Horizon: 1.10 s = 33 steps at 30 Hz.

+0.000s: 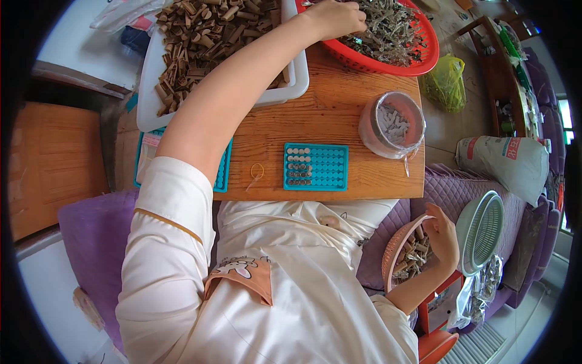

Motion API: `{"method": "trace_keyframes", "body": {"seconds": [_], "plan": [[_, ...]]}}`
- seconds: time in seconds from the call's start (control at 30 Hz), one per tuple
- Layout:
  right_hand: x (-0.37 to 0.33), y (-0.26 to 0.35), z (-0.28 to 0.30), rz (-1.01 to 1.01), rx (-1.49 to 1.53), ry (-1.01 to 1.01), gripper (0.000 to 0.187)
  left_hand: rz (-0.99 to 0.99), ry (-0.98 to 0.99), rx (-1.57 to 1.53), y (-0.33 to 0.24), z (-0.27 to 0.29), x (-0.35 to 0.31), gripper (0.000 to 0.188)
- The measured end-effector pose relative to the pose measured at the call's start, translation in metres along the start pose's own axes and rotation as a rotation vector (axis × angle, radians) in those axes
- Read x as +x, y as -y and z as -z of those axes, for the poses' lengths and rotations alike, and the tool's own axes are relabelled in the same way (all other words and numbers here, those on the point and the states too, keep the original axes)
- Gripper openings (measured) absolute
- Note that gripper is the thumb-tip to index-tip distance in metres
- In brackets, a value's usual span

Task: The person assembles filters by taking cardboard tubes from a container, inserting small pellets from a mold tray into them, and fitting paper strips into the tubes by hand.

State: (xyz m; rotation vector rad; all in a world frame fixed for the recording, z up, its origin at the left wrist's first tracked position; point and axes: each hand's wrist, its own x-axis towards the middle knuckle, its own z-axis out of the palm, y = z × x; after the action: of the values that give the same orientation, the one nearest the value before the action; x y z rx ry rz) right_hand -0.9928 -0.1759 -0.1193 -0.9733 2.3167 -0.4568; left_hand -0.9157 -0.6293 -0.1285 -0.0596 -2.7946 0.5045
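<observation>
My left hand (335, 19) is over the red basket (431, 42) at the far side of the table, among thin, shiny silvery-green strips (388, 30). Its fingers are curled together, and what they hold is hidden. Low on the right, my right hand (442, 236) has its fingers closed at the rim of a pink basket (389, 258) holding brown, rolled-looking pieces (414, 252). In front of me on the table lies a teal tray (330, 168) with round hollows; small round silvery pieces (299, 165) fill its left part.
A white tub (297, 85) of brown curved pieces (206, 45) stands back left, partly over another teal tray (223, 170). A clear round container (371, 130) holds small white pieces. A yellow band (257, 168) lies nearby. Green baskets (482, 233) and a white sack (503, 164) are at right.
</observation>
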Motion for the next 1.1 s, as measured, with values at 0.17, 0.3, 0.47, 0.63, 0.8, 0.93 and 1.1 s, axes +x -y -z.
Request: {"method": "trace_keyframes", "body": {"seconds": [0.17,0.3,0.47,0.63,0.8,0.93,1.1], "plan": [[0.008,0.007,0.003,0.011,-0.05,-0.068,0.035,0.521,-0.16,-0.635,0.01,0.048,0.006,0.009],[0.021,0.021,0.004,0.118,-0.029,-0.071,0.036,1.067,-0.524,-1.476,0.045,0.101,-0.004,0.019],[0.049,0.069,0.003,0.391,-0.025,-0.105,0.027,0.721,-0.795,-2.58,0.054,0.157,-0.105,0.016],[0.091,0.197,-0.017,0.941,0.148,-0.248,0.012,0.921,-0.951,-1.445,0.009,0.15,-0.216,0.018],[0.182,0.313,-0.092,1.049,0.093,0.164,0.016,1.113,-0.982,-1.509,-0.071,0.152,-0.269,0.023],[0.258,0.358,-0.177,1.074,-0.222,0.224,0.02,1.261,-0.985,-1.593,-0.108,0.141,-0.29,0.024],[0.236,0.415,-0.219,0.895,-0.213,0.202,0.023,1.441,-0.914,-1.512,-0.131,0.136,-0.292,0.022]]}}
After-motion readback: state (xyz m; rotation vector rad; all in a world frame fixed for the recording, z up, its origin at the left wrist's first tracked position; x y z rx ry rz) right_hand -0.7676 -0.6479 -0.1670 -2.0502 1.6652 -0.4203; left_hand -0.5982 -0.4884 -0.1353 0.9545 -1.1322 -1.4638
